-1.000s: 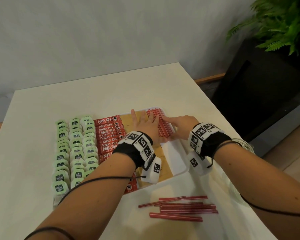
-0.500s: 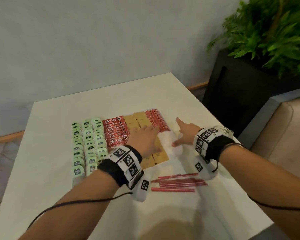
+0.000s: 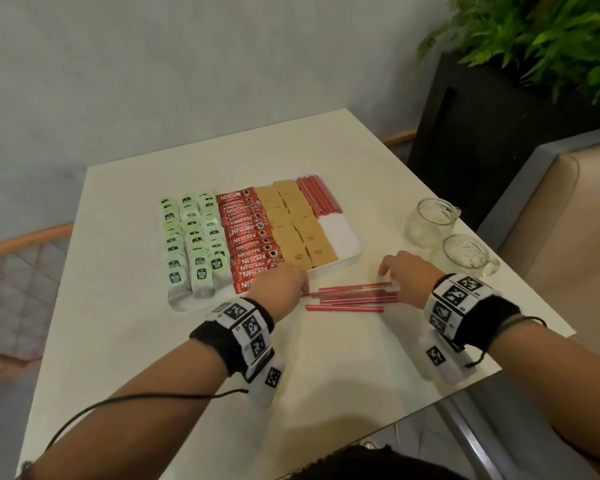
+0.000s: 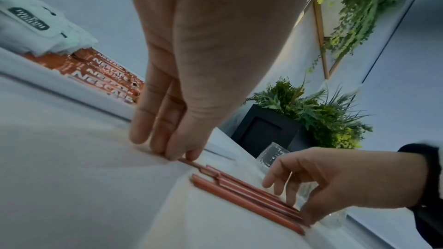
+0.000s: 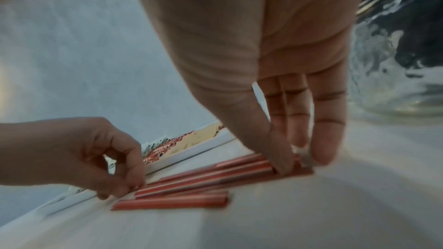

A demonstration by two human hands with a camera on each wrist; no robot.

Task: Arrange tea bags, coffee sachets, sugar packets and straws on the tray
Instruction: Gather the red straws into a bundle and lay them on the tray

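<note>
A white tray (image 3: 340, 233) holds rows of green tea bags (image 3: 194, 244), red coffee sachets (image 3: 246, 240), brown sugar packets (image 3: 298, 230) and a block of red straws (image 3: 317, 199) at its far right. Several loose red straws (image 3: 352, 296) lie on the table just in front of the tray. My left hand (image 3: 305, 291) pinches their left ends (image 5: 143, 188) with curled fingers. My right hand (image 3: 392, 288) closes thumb and fingers on their right ends (image 5: 294, 166). One straw (image 3: 343, 308) lies a little nearer to me, apart from the bunch.
Two glass mugs (image 3: 430, 221) (image 3: 465, 254) stand on the table right of the tray, close behind my right hand. A black planter (image 3: 482, 116) with ferns and a beige seat (image 3: 551, 220) lie beyond the table's right edge.
Both hands have left the tray and come back toward me, down onto the loose straws on the table. The head view has shifted, bringing the glass mugs into view.
</note>
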